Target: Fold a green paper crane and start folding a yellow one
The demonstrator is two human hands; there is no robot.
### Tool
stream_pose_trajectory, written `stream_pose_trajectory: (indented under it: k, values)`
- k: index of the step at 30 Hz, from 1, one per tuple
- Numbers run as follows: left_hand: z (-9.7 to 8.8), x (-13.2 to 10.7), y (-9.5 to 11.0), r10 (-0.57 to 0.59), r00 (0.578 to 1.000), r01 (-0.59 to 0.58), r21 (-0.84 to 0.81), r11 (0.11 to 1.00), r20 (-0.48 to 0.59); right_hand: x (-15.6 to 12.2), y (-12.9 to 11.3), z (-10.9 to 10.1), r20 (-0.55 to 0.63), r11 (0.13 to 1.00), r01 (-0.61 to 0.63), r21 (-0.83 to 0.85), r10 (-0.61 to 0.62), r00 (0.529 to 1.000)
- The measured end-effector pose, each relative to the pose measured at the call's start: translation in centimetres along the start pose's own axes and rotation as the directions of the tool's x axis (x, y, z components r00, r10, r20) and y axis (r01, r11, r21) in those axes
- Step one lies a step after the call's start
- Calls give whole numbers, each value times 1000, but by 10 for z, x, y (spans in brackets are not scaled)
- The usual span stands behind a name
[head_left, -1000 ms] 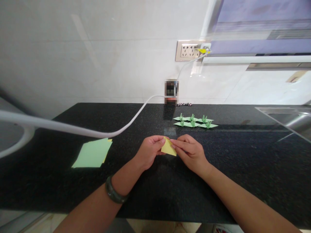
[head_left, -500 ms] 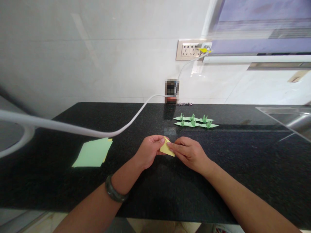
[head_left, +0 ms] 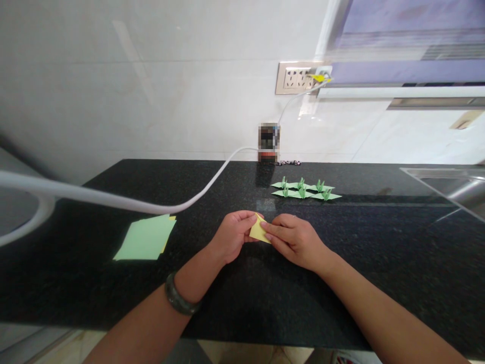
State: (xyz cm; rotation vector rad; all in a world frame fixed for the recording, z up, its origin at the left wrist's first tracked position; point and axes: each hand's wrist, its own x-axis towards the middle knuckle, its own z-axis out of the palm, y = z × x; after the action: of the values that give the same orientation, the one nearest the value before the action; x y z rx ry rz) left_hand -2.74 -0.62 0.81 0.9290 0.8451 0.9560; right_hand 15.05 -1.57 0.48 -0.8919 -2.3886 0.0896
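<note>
A small folded piece of yellow paper (head_left: 259, 232) is held between my two hands, just above the black counter. My left hand (head_left: 235, 235) pinches its left side, with the thumb on top and fingers beneath. From the right, my right hand (head_left: 297, 239) grips the paper's right edge, its thumb and index finger on the fold. Beyond my hands, several green paper cranes (head_left: 302, 191) stand in two rows. A stack of green paper sheets (head_left: 147, 238) lies to the left, with a bit of yellow paper showing at its right edge.
A white cable (head_left: 151, 208) arches across the left side toward a pixelated device (head_left: 269, 143) against the wall. A beaded string (head_left: 290, 163) lies beside it. The sink (head_left: 454, 184) is at the right, and a wall socket (head_left: 297, 77) sits above the black counter (head_left: 242, 303).
My right thumb and fingers have shifted slightly on the yellow paper, and its lower right corner is now more covered. Otherwise the scene is nearly the same.
</note>
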Motion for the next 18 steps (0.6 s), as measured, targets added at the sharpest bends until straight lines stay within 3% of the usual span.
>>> stream_pose_trajectory:
  k: [4,8,11,14,18]
  values:
    - [2,0,-1,-3,999,4,19,1000,-41,1,-2,-1,-18,998,0,65,2,1000]
    - [2,1,-4,15,994,-6,82,997,-106,3,-6,1,-23,940,-85,329,98,995]
    - [2,2,-5,33,989,-14,132,991,-141,4,-7,7,-23,818,-234,525,288,957]
    - [3,2,-4,48,990,-29,141,990,-135,5,-4,14,25,636,-382,670,495,868]
    - [4,2,-4,64,989,-44,152,987,-131,6,0,17,183,482,-490,726,552,814]
